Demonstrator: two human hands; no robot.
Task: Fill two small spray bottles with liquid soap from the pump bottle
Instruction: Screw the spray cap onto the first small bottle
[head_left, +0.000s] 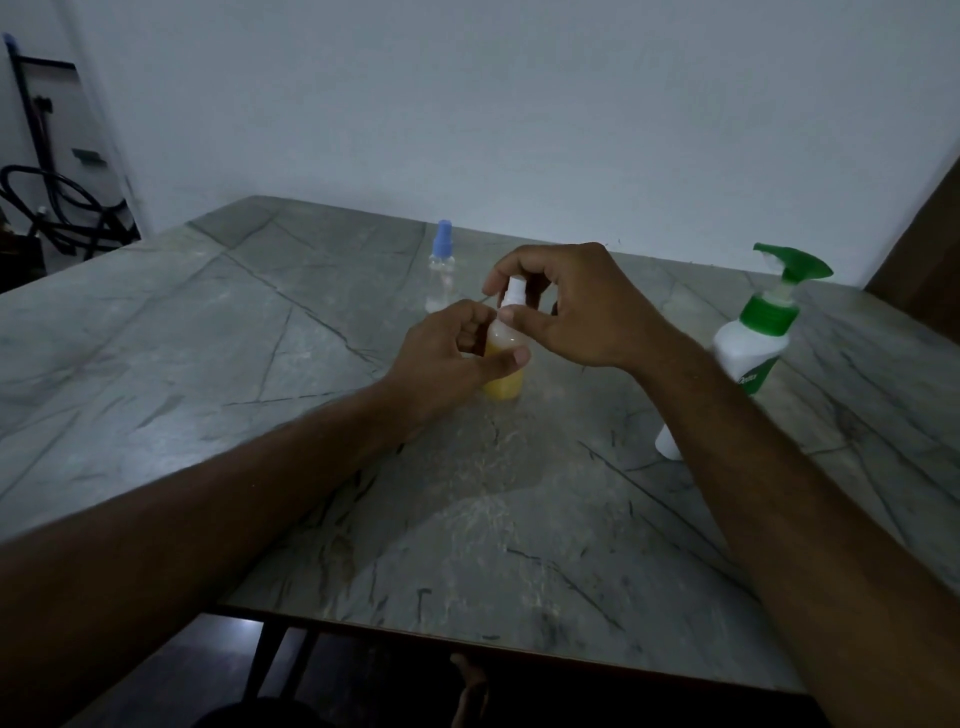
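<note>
Mid-desk (156, 322), soap-filled spray bottle (503, 382) gripped by left hand (451, 347). White spray cap (515, 292) pinched by right hand (570, 306) fingers; judged being screwed on. Second bottle (441, 270), apparently empty, toward far edge; pump bottle (748, 345) near right edge. Next: uncapping second bottle.

You are working in dim, bluish light with muted colours. The brightest area is a pale sheen on the surface (130, 415) at the left, suggesting light arrives from that side. The wall (519, 104) is an even grey and fades darker toward the corners. Your forearms near the lower edge look dark, stretched and soft. The surface's edges bow from wide-angle distortion.
</note>
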